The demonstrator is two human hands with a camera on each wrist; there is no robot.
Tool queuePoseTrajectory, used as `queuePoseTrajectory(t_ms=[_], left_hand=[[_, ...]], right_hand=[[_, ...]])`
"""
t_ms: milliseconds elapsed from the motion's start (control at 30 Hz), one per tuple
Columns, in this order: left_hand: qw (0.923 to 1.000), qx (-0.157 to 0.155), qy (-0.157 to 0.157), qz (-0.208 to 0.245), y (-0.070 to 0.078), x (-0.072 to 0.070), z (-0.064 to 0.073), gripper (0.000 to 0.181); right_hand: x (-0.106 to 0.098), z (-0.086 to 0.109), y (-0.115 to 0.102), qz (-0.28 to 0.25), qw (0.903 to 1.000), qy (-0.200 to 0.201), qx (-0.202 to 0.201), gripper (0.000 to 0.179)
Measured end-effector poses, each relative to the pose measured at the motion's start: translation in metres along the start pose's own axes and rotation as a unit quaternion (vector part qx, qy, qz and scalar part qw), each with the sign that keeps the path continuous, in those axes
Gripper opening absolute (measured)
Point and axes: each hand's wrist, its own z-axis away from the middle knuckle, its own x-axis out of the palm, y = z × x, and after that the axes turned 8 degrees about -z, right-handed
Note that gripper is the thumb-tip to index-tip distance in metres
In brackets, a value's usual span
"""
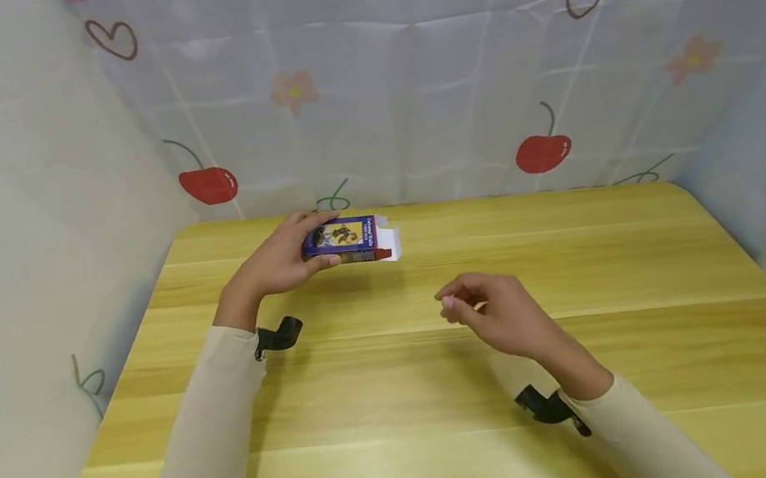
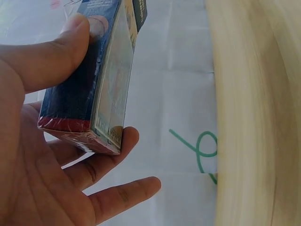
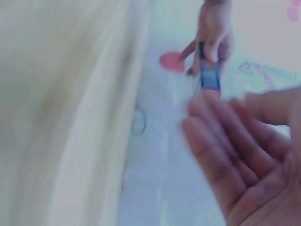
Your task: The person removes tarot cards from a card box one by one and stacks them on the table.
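My left hand (image 1: 277,258) holds a small blue card box (image 1: 340,234) over the far part of the table, its thumb on one narrow side. The box has a yellow picture on its front and "Universal Waite" printed near its right end. At that end a white flap (image 1: 390,244) stands open. In the left wrist view, the thumb presses the blue side of the box (image 2: 70,94), and two fingers spread away below. My right hand (image 1: 505,313) hovers right of the box and nearer me, fingers loosely bent, with nothing in it.
A light wood-grain table (image 1: 392,474) spans the area below both hands. Behind it hangs a pale curtain (image 1: 401,117) with cherries, flowers and hearts, and similar sheets close off both sides. Each wrist carries a black camera mount (image 1: 281,335).
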Motion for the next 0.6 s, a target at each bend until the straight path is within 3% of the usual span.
queuePoseTrajectory(t_ms=[100, 200, 300, 333, 400, 600], left_hand=[[1.0000, -0.003, 0.001, 0.005, 0.001, -0.001, 0.002, 0.071], [1.0000, -0.005, 0.002, 0.005, 0.003, -0.002, 0.003, 0.071], [1.0000, -0.003, 0.001, 0.007, 0.004, -0.001, 0.003, 0.071], [1.0000, -0.003, 0.001, 0.008, 0.005, -0.002, 0.003, 0.071], [0.9999, -0.001, -0.001, 0.012, 0.006, -0.002, 0.003, 0.071], [0.9997, -0.005, 0.001, 0.022, 0.006, -0.007, 0.006, 0.070]], right_hand=[[0.005, -0.031, -0.011, -0.127, 0.9911, 0.040, -0.005, 0.019], [0.008, -0.062, -0.018, -0.262, 0.9629, 0.058, 0.026, 0.025], [0.009, -0.087, -0.020, -0.343, 0.9343, 0.069, 0.069, 0.029], [0.010, -0.093, -0.020, -0.354, 0.9288, 0.072, 0.082, 0.031], [0.010, -0.102, -0.020, -0.356, 0.9263, 0.074, 0.100, 0.034], [0.013, -0.113, -0.020, -0.334, 0.9316, 0.077, 0.119, 0.037]])
